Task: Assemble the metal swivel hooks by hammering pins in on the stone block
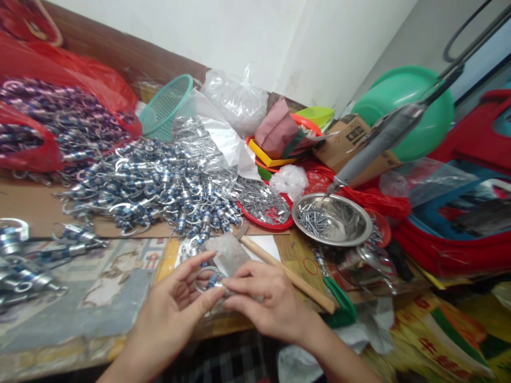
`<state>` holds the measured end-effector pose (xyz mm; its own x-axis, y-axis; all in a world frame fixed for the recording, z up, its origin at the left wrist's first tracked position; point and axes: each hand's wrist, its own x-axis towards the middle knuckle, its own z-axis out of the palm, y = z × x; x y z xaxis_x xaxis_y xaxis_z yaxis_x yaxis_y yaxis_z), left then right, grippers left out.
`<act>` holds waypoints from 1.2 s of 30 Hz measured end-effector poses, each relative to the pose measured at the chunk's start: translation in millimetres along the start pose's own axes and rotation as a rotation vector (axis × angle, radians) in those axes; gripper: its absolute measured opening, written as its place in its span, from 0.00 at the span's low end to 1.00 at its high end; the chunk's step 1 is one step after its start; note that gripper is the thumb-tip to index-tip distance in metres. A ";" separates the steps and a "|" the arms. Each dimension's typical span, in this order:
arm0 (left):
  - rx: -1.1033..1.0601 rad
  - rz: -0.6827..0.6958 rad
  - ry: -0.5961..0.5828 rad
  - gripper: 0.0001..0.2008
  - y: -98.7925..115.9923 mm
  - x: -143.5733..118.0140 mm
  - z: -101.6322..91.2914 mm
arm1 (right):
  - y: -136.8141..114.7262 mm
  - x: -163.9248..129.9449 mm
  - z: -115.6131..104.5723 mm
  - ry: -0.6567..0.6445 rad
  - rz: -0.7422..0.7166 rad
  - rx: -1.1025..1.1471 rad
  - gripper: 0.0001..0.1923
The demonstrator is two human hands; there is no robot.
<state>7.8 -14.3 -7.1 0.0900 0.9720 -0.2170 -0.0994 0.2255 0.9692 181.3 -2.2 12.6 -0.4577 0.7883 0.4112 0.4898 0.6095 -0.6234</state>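
Observation:
Between my two hands is a small blue-and-silver metal fitting with a ring [215, 280], held over the front edge of the bench. My left hand [175, 300] supports it from the left, its thumb pressed on the fitting's body. From the other side, the thumb and fingers of my right hand [271, 298] pinch its end, hiding that part. Just beyond my fingers sits a greyish block [229, 256]. A hammer [289, 274] with a wooden handle lies to the right of the block. Behind it, a large heap of similar blue-and-silver fittings [159, 181] covers the brown board.
More fittings [27, 271] lie at the left. A red dish [289, 222] holds small metal pieces; a steel bowl [361, 229] contains thin metal pins. Over the bowl hangs a grey powered driver [383, 133]. Red bags of purple fittings [72, 111] stand back left.

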 end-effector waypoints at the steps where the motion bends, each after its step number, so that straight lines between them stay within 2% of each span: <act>1: -0.010 -0.004 0.006 0.28 -0.8 1.0 -0.1 | 10.0 9.3 -6.7 -0.017 0.053 -0.084 0.08; 2: -0.025 -0.012 0.003 0.28 -1.0 2.2 -0.2 | 23.5 19.8 -14.3 -0.007 0.110 -0.190 0.09; 4: -0.057 -0.031 -0.024 0.31 -0.3 4.6 -0.6 | 58.5 42.2 -30.7 0.028 0.334 -0.593 0.14; 6: -0.073 -0.059 -0.075 0.32 0.7 6.9 -0.9 | 95.8 62.0 -44.5 -0.012 0.420 -0.701 0.17; 9: -0.093 -0.094 -0.131 0.33 0.2 10.6 -1.4 | 135.7 80.2 -53.3 -0.139 0.487 -0.778 0.13; 11: -0.116 -0.112 -0.148 0.34 -1.7 13.3 -2.1 | 147.1 85.5 -52.3 -0.213 0.499 -0.806 0.10; 13: -0.150 -0.132 -0.154 0.34 -3.3 15.9 -3.1 | 150.1 88.2 -49.5 -0.253 0.504 -0.822 0.12; 17: -0.204 -0.154 -0.165 0.35 -3.0 20.4 -5.1 | 149.9 94.1 -48.7 -0.222 0.541 -0.817 0.18; 19: -0.228 -0.146 -0.159 0.36 -2.3 22.0 -5.6 | 148.5 97.6 -50.7 -0.158 0.550 -0.785 0.19; 21: -0.251 -0.134 -0.155 0.36 -2.1 23.1 -5.6 | 141.9 98.5 -51.8 -0.069 0.532 -0.728 0.15; 23: -0.258 -0.125 -0.156 0.36 -2.3 23.5 -5.3 | 126.1 93.5 -49.4 0.007 0.482 -0.635 0.11; 25: -0.261 -0.124 -0.152 0.36 -2.4 23.6 -4.8 | 100.9 80.3 -42.1 0.029 0.418 -0.517 0.10; 28: -0.273 -0.133 -0.146 0.36 -2.5 23.6 -4.0 | 55.5 48.7 -23.9 -0.003 0.270 -0.324 0.06; 29: -0.276 -0.133 -0.146 0.36 -2.6 23.6 -3.7 | 42.0 37.6 -17.0 0.015 0.123 -0.216 0.06; 32: -0.273 -0.113 -0.144 0.35 -3.3 23.4 -3.1 | 15.1 13.2 0.9 0.042 -0.201 -0.222 0.11; 34: -0.262 -0.096 -0.139 0.34 -3.6 23.2 -3.0 | 8.0 7.1 6.5 0.009 -0.268 -0.310 0.13; 36: -0.251 -0.087 -0.140 0.33 -3.6 22.9 -3.3 | 5.5 7.8 5.2 -0.030 -0.229 -0.341 0.12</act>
<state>7.0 7.3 -16.0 0.2424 0.9340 -0.2626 -0.3256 0.3333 0.8848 176.6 6.9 9.0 -0.6029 0.6289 0.4909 0.5878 0.7662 -0.2597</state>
